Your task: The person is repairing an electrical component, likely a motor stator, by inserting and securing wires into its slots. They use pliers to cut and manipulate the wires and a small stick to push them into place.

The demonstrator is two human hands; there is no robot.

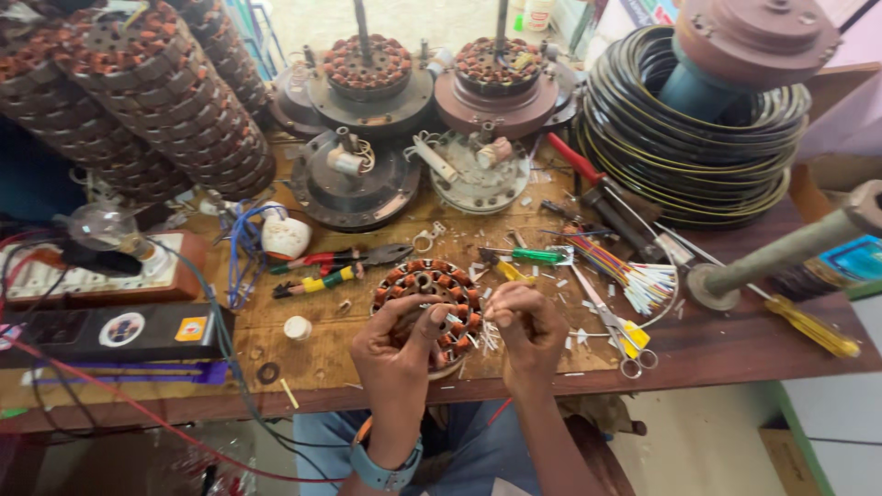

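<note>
both hands sit nearest the camera at the near edge of the wooden bench (303, 354): the left hand (397, 342) grips the rim of a round copper-wound stator (430, 292), and the right hand (525, 323) pinches a small bunch of thin white wire ends (488, 336) at the stator's right side. the stator lies partly over the bench's front edge, so a hard tug on the wires could tip it off toward the lap, or snap a fine lead. loose white offcuts around it could get snagged under the fingers. just right lie scissors (617, 331) with yellow handles, blades toward the work, a likely nick if the right hand swings out. pliers (340, 259) lie just behind the stator. open room is slim: motor housings (354, 179) crowd the back, a black hose coil (698, 156) the right, cables the left.
</note>
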